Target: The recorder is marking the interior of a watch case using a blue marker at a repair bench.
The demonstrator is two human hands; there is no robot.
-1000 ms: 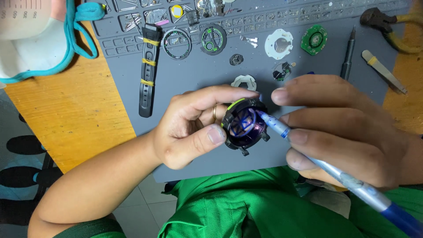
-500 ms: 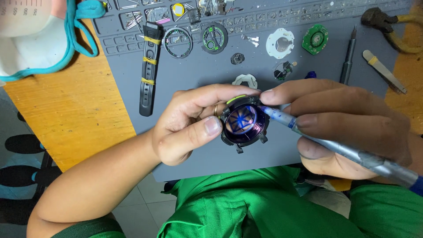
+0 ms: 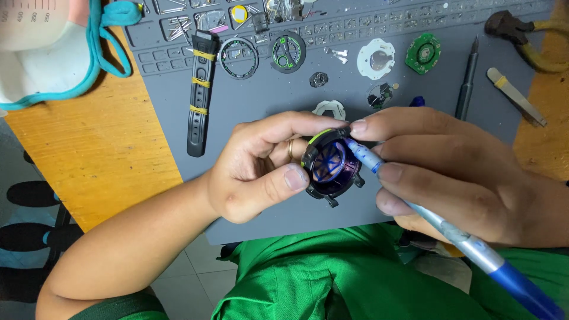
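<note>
The left hand holds a round watch case, and the right hand, at 3 o'clock, holds a blue pen touching it.

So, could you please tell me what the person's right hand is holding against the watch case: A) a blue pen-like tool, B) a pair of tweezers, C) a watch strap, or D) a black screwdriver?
A: the right hand holds a blue pen-like tool with its tip at the rim of the watch case, which the left hand steadies; the black screwdriver, tweezers and watch strap lie untouched on the grey mat.
</note>
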